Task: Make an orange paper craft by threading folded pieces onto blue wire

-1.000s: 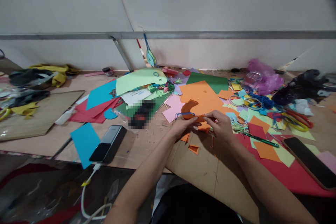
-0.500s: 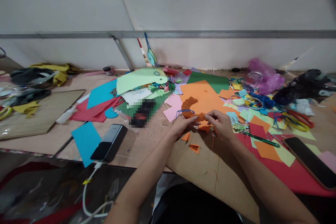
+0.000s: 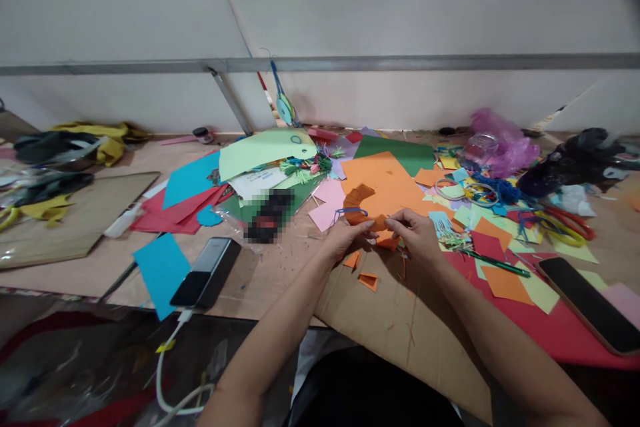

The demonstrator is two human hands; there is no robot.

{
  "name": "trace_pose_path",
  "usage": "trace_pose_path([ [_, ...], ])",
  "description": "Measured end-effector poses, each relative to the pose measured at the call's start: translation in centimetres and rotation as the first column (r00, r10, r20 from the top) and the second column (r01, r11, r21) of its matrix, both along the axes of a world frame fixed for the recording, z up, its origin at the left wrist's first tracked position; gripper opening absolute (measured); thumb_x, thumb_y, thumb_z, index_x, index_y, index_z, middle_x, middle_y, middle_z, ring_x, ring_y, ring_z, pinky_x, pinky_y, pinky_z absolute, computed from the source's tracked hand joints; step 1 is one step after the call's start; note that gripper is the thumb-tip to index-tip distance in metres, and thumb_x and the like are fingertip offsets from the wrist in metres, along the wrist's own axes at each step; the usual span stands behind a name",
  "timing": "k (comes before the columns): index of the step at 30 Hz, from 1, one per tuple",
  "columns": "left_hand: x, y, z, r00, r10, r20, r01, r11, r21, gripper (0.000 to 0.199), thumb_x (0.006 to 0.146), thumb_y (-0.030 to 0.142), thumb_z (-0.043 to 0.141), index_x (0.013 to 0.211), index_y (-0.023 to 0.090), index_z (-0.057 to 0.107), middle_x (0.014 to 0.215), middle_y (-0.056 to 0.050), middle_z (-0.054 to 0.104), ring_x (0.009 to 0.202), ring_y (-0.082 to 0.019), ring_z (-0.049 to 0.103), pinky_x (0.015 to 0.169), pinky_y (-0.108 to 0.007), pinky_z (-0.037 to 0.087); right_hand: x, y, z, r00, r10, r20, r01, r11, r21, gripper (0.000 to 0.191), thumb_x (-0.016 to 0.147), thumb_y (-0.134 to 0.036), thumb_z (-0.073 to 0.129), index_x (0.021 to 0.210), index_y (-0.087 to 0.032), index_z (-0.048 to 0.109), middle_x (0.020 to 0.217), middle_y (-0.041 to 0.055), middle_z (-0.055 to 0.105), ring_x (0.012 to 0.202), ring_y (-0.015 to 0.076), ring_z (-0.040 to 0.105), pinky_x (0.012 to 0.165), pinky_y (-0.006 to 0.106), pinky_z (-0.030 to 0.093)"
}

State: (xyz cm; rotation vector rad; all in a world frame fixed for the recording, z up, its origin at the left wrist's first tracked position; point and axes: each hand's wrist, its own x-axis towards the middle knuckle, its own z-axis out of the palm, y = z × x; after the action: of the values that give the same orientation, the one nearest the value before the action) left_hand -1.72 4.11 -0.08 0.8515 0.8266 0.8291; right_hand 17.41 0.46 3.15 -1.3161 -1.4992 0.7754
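Between my two hands is a curved piece of folded orange paper (image 3: 361, 197), its pleated arc rising above the fingers. My left hand (image 3: 349, 236) is closed on its lower left side, with a loop of blue string (image 3: 350, 211) beside it. The thumb and fingers of my right hand (image 3: 411, 229) pinch the strip's right end. Small orange scraps (image 3: 369, 281) lie below on a cardboard sheet (image 3: 400, 327). A larger orange sheet (image 3: 395, 177) lies flat just behind my hands.
To the right are a green pen (image 3: 495, 263), scissors (image 3: 565, 225), a phone (image 3: 590, 303) and paper scraps. A power bank (image 3: 215, 270) with a white cable stands left, beside blue paper (image 3: 163, 267). A pink plastic bag (image 3: 507, 143) sits at the back by the wall.
The whole view has shifted very slightly. Both hands keep the same hold on the orange paper, with hardly any movement of the fingers.
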Motion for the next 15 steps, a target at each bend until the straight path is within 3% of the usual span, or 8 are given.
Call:
trace_pose_path([
  [5, 0.19, 0.22, 0.45, 0.999, 0.009, 0.051, -0.009, 1.0, -0.001, 0.053, 0.063, 0.043, 0.092, 0.095, 0.01, 0.066, 0.073, -0.009, 0.074, 0.057, -0.018, 0.069, 0.052, -0.028, 0.055, -0.15, 0.18, -0.09, 0.999, -0.002, -0.05, 0.002, 1.0, -0.007, 0.027, 0.084, -0.047, 0.07, 0.078, -0.021, 0.069, 0.07, 0.0012, 0.068, 0.062, 0.0162, 0.061, 0.058, 0.028, 0.047],
  [11, 0.69, -0.02, 1.01, 0.989, 0.064, 0.13, -0.069, 0.997, 0.037, 0.06, 0.057, 0.041, 0.095, 0.101, 0.012, 0.066, 0.08, -0.005, 0.073, 0.062, -0.014, 0.067, 0.058, -0.027, 0.057, -0.64, 0.19, -0.05, 0.978, 0.014, -0.208, -0.032, 0.996, -0.087, 0.036, 0.078, -0.055, 0.075, 0.077, -0.02, 0.065, 0.07, 0.0003, 0.066, 0.06, 0.0151, 0.061, 0.057, 0.028, 0.049],
  [15, 0.71, -0.06, 0.98, 0.992, 0.074, 0.101, -0.076, 0.997, 0.019, 0.057, 0.054, 0.04, 0.096, 0.093, 0.011, 0.066, 0.069, -0.002, 0.069, 0.057, -0.014, 0.065, 0.058, -0.027, 0.056, -0.04, 0.41, 0.19, 0.983, 0.062, -0.171, -0.084, 0.989, -0.123, 0.038, 0.08, -0.057, 0.071, 0.08, -0.019, 0.067, 0.072, 0.001, 0.067, 0.058, 0.0141, 0.06, 0.058, 0.028, 0.049],
])
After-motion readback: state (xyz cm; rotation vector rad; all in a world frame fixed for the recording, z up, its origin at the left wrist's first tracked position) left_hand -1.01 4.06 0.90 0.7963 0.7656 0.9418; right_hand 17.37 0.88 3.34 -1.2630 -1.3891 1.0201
